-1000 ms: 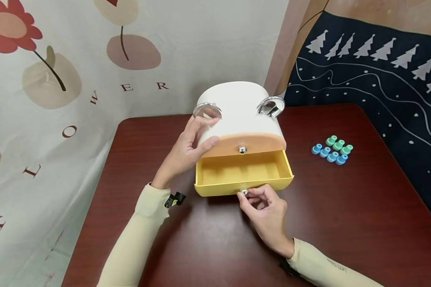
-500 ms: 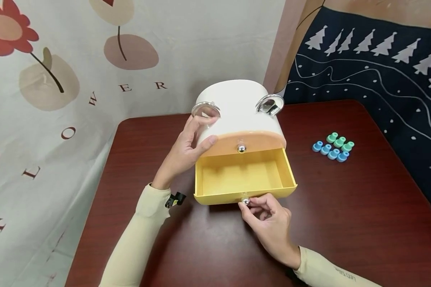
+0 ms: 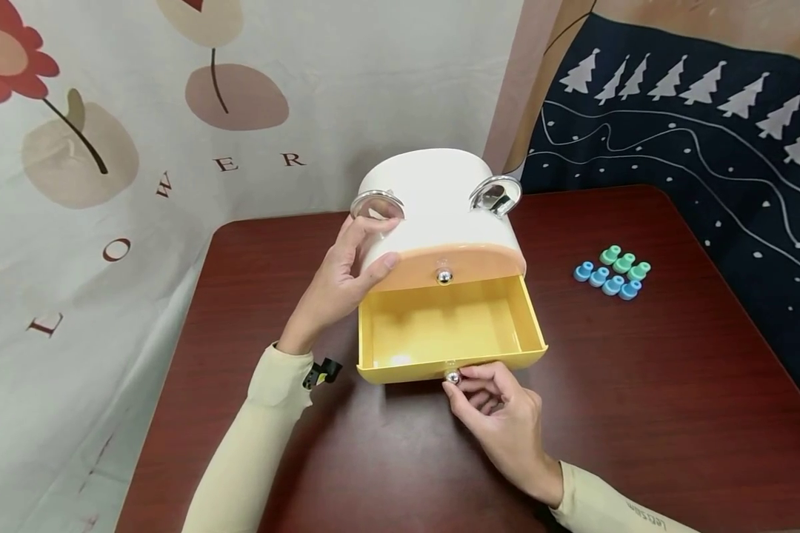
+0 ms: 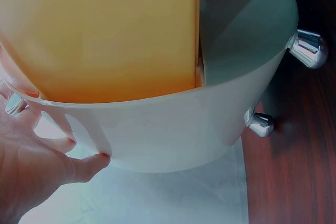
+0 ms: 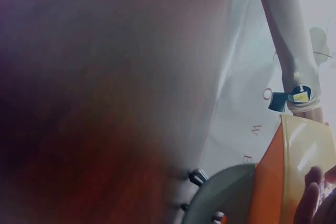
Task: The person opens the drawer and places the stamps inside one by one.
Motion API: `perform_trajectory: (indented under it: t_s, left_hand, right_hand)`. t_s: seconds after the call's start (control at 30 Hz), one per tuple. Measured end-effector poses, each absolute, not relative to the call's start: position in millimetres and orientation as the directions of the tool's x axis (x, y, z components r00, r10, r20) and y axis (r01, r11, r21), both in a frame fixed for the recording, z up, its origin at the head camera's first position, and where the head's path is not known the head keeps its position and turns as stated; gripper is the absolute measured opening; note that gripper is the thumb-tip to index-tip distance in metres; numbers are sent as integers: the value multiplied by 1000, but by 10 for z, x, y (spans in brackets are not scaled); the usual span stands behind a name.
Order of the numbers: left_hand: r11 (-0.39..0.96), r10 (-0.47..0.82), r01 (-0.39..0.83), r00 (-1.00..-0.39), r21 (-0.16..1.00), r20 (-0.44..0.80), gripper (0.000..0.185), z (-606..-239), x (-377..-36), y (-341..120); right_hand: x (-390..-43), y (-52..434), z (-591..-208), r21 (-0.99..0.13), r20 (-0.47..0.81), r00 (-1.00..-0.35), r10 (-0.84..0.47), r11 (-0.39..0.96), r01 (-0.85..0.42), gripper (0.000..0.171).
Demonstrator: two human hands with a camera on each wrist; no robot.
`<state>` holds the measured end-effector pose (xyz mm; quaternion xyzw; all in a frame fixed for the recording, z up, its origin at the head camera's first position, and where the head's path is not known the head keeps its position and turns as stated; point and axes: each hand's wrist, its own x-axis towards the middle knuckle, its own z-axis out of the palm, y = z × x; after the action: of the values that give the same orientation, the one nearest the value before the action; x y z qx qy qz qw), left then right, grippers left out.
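A small toy-like drawer cabinet (image 3: pixel 433 178) with a white rounded shell and two silver ears stands on the table. Its upper orange drawer front (image 3: pixel 407 272) is closed; the yellow drawer (image 3: pixel 440 326) below is pulled out, and nothing lies in it. My left hand (image 3: pixel 336 277) rests against the cabinet's upper left side, thumb near the orange front, fingers by the left ear (image 3: pixel 378 196). With thumb and index finger my right hand (image 3: pixel 507 414) pinches the yellow drawer's silver knob (image 3: pixel 452 377). In the left wrist view, fingertips (image 4: pixel 97 161) press the white shell.
Several small blue pegs (image 3: pixel 598 277) and green pegs (image 3: pixel 624 263) stand in two rows right of the cabinet on the dark red table (image 3: pixel 640 414). A printed light cloth (image 3: pixel 333 89) hangs behind; a dark tree-patterned cloth (image 3: pixel 693 141) hangs at the right.
My right hand has drawn the yellow drawer farther out toward me, mostly in the first half second. My left hand keeps its place on the cabinet. The head view has shifted slightly.
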<state>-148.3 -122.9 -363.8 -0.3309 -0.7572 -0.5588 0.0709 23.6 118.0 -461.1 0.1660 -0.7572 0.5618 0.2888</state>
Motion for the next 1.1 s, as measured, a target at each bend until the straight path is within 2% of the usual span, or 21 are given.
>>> perform_trajectory:
  t_s: [0.17,0.33,0.47,0.6,0.7,0.77,1.0,1.1]
  left_hand:
    - [153,419,581,-771,799,481,43,-3632,-1475,-1232]
    - [131,422,575,-770,808,479,43,-3648,-1449,-1234]
    - [110,418,595,-754,796,506,43,-3668,-1455,-1218]
    - [111,409,634,-731,765,546,43,-3695,-1496,-1186]
    - [131,403,651,-724,748,560,44,-3714,-1507,-1171]
    - [137,399,660,-720,739,568,45,-3714,-1505,-1168]
    - [168,392,647,-736,744,552,45,-3718,-1486,-1172]
    - [137,392,636,-739,760,548,45,-3727,-1497,-1169]
  right_hand:
    - [193,1207,-4578,-682,705,-708,29,300,-667,15]
    - [176,1208,-4482,-572,804,-595,6,284,-770,23]
    - [130,1224,-4352,-454,880,-476,-8,283,-845,22]
    - [26,1262,-4203,-307,947,-322,-18,259,-916,24]
    - [-35,1297,-4110,-230,971,-238,6,291,-929,28]
    - [-82,1334,-4059,-213,976,-217,24,314,-925,29]
    - [-199,1486,-3892,-255,967,-226,120,379,-889,34]
    - [-230,1547,-3843,-270,961,-220,167,396,-878,36]
